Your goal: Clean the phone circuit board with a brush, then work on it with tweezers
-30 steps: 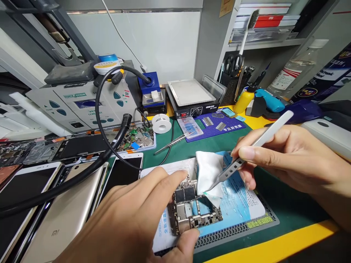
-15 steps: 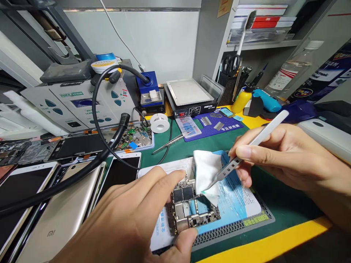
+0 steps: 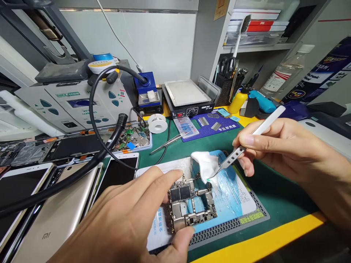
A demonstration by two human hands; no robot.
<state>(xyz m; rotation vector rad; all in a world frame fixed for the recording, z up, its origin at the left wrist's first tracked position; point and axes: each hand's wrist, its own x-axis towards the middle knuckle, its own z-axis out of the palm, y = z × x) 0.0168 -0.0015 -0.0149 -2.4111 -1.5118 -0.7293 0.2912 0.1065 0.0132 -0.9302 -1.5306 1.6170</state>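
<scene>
My left hand grips a phone circuit board along its left side, the thumb at the lower edge and the fingers at the top. The board has dark chips, metal shields and open cutouts. In my right hand is a pair of tweezers, held between thumb and fingers. Their tip presses into a crumpled white wipe with a small green spot, at the board's upper right. Beneath lies a blue and white sheet on a grey mat.
Phones lie at the left, crossed by a black hose. Behind are a hot-air station, a tray of boards, a solder spool, spare tweezers and a heating plate. Bottles stand at the right.
The tweezers and wipe have lifted and shifted up, baring more of the board's right part. The wipe is more bunched. My left hand keeps its hold, and the whole view has shifted slightly.
</scene>
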